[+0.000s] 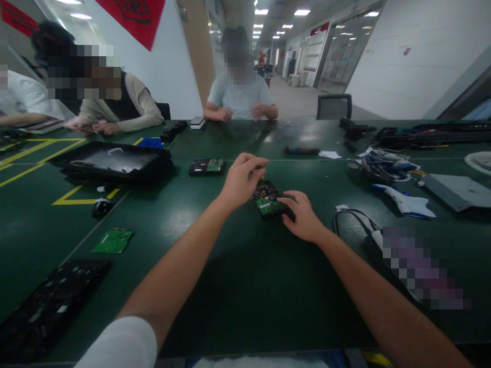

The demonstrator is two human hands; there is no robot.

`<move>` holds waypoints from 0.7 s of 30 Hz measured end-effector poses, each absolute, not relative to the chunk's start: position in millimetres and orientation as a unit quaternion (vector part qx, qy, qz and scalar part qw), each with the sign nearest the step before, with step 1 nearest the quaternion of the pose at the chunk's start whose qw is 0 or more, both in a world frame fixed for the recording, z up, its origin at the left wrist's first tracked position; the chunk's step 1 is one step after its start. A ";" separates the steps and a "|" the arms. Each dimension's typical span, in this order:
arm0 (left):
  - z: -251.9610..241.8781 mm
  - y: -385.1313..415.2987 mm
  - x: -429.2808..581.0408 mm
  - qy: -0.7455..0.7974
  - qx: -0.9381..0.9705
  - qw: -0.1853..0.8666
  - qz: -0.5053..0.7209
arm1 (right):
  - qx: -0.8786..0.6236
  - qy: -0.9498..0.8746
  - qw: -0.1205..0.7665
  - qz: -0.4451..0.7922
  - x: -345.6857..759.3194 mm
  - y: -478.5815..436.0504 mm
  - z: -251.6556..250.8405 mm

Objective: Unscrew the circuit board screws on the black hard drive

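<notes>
A hard drive with a green circuit board on top lies on the dark green table in front of me. My right hand rests on its near right corner, fingers curled against the case. Above the drive's far end, my left hand has its fingers pinched round a thin tool with a yellowish handle, most of which is hidden by the fingers.
A second hard drive lies further back, a black tray at the left. A loose green board, a mouse and a keyboard are at near left. Cables and tools are at right. Three people sit across the table.
</notes>
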State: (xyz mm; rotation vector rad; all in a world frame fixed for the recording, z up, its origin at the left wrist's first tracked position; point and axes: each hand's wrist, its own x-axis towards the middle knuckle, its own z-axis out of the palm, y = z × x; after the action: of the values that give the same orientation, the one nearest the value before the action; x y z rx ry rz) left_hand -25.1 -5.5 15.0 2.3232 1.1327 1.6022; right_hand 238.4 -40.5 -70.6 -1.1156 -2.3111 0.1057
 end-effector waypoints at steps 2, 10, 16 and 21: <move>14.9 -5.0 -25.8 0.377 0.765 0.053 0.519 | -0.462 -0.834 0.300 0.038 245.3 -35.9 -73.4; 18.9 -9.5 -25.2 0.358 0.763 0.117 0.525 | -0.597 -0.768 0.234 -0.010 250.3 -24.3 -80.9; 18.1 -7.4 -26.2 0.354 0.747 0.171 0.537 | -0.635 -0.742 0.216 -0.018 256.5 -19.9 -86.2; 17.8 -7.1 -26.3 0.339 0.759 0.195 0.520 | -0.634 -0.745 0.207 -0.017 259.5 -18.1 -86.9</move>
State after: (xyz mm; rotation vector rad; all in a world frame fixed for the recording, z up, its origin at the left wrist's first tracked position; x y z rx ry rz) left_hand -26.3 -7.1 17.8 2.1275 0.9506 1.4588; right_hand 259.5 -18.1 -86.9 -1.7667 -2.0740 -0.0476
